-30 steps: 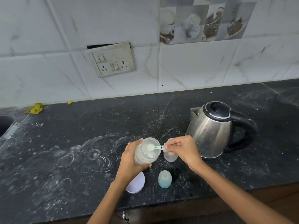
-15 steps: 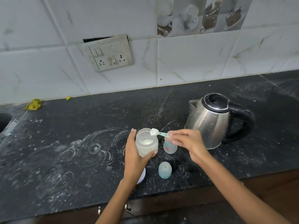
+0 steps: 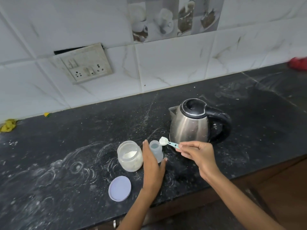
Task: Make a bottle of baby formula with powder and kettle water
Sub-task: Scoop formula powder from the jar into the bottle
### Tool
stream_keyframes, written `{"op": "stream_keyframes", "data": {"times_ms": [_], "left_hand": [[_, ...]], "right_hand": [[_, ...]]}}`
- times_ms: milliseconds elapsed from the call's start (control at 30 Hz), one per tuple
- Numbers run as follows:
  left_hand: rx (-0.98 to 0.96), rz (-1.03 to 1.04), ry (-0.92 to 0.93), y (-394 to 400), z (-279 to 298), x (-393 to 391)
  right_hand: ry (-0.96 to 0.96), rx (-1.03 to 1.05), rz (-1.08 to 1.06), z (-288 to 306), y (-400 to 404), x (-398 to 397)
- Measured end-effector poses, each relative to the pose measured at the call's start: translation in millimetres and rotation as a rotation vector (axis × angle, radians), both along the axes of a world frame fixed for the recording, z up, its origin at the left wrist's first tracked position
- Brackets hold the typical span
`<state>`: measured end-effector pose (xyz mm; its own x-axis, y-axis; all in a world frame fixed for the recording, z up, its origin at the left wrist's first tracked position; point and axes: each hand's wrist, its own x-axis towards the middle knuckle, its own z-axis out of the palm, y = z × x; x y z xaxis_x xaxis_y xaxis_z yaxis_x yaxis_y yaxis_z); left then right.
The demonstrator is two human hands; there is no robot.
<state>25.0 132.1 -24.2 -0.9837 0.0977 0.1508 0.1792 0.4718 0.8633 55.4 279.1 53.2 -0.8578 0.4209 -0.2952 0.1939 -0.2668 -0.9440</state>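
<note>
Right hand (image 3: 197,151) pinching the heaped scoop (image 3: 164,141) right over the baby bottle (image 3: 156,151), left hand (image 3: 153,165) wrapped round it on the counter (image 3: 66,146) w/ kettle (image 3: 189,123) behind, so any wobble prob dumps powder outside bc that neck's narrow.

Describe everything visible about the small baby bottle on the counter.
The baby bottle is small, of cloudy translucent plastic with a pale bluish tint, uncapped, its round mouth open upward. It stands upright on the black counter, just right of the powder jar and in front of the kettle. The left hand cups its side. A heaped scoop, pinched by the right hand, hovers at its rim.
</note>
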Motion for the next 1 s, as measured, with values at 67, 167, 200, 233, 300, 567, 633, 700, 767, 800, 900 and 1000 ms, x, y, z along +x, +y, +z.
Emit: {"op": "stream_keyframes", "data": {"times_ms": [67,167,200,233,300,567,633,700,767,800,900,1000], "left_hand": [[0.042,0.049,-0.079,6,1,-9],[0.054,0.113,-0.108,12,6,-15],[0.052,0.117,-0.1,9,8,-16],[0.044,0.116,-0.085,7,9,-17],[-0.014,0.116,-0.027,4,10,-20],[-0.062,0.095,0.084,1,17,-19],[-0.073,0.079,0.099,0,18,-19],[-0.091,0.061,0.115,-1,19,-19],[-0.102,0.042,0.131,-1,20,-19],[-0.111,0.031,0.141,-1,21,-18],[-0.13,0.015,0.145,0,23,-17],[-0.117,0.006,0.119,0,22,-17]], "right_hand": [[-0.004,0.006,0.009,-2,2,0],[-0.002,0.012,0.027,-4,6,0],[-0.004,0.018,0.032,-5,5,0],[-0.005,0.021,0.035,-5,5,-1],[-0.003,0.03,0.041,-4,7,-1],[0.015,0.1,0.097,-4,14,-1],[0.023,0.141,0.105,-4,14,-3],[0.036,0.201,0.128,-4,14,-5],[0.068,0.344,0.16,-5,14,-8],[0.087,0.459,0.175,-6,14,-10],[0.109,0.886,0.25,-4,11,-14],[0.09,1.148,0.426,1,8,-16]]}}
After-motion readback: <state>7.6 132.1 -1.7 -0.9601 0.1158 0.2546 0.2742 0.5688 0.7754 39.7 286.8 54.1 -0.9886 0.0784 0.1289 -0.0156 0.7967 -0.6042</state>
